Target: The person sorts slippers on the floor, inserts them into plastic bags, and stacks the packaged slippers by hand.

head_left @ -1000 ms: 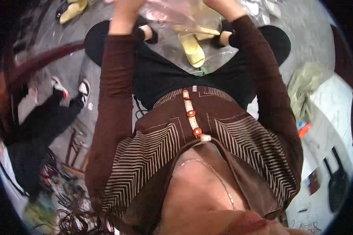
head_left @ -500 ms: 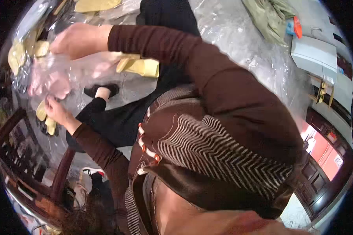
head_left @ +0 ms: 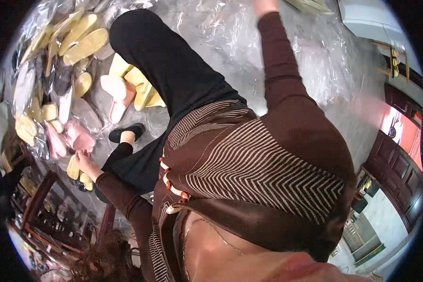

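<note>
My left hand (head_left: 84, 162) is at the left with its fingers closed at the edge of a clear plastic bag holding a pair of pink slippers (head_left: 81, 136). Yellow slippers (head_left: 73, 168) lie just below that hand. My right hand (head_left: 266, 4) is cut off by the top edge, over crumpled clear plastic (head_left: 221, 28); its fingers are out of the picture. A pink slipper with a white sole (head_left: 122, 99) lies beside several loose yellow slippers (head_left: 141, 89), close to my knee.
Bagged yellow slippers (head_left: 86, 46) and others are heaped at the upper left. My black shoe (head_left: 127, 133) stands between the slippers and my legs. A dark wooden frame (head_left: 40, 199) is at the lower left, and a dark wooden door (head_left: 392, 164) at the right.
My right hand has swung from above the pink slippers away to the upper right. My left hand stays by the bag. The view has shifted, showing more slippers at the left.
</note>
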